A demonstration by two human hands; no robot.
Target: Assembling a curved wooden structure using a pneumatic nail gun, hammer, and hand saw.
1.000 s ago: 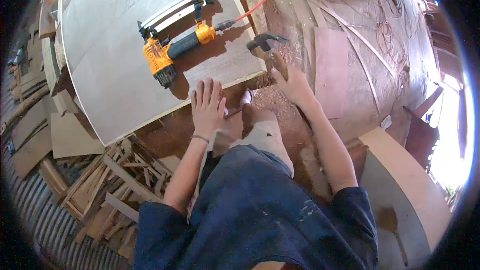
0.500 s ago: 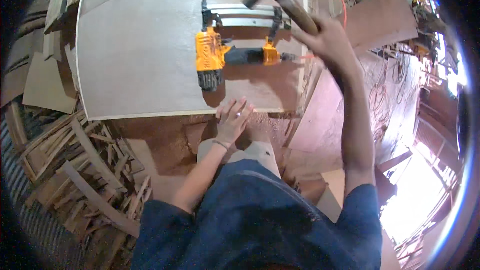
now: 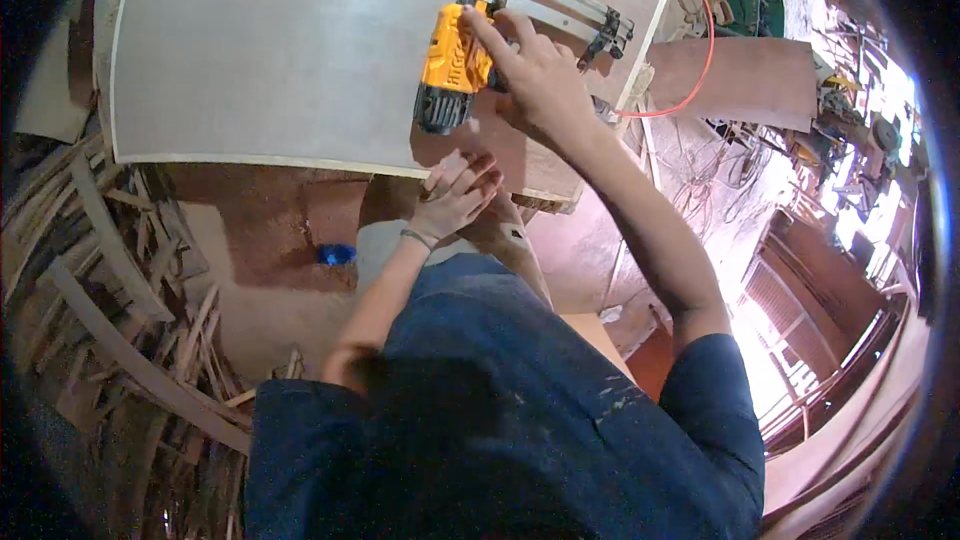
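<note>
R grip (image 3: 548,85) closed round nail gun (image 3: 450,58) handle, index finger out over its yellow body. Red hose (image 3: 711,50) R of that grip. L grip (image 3: 456,202) lower L, fingers part-bent nr panel (image 3: 270,60) edge; can't tell if holding anything.

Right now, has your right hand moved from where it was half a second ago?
Yes. Against the large flat panel, the right hand has moved left, from its right edge to the yellow-and-black nail gun.
</note>
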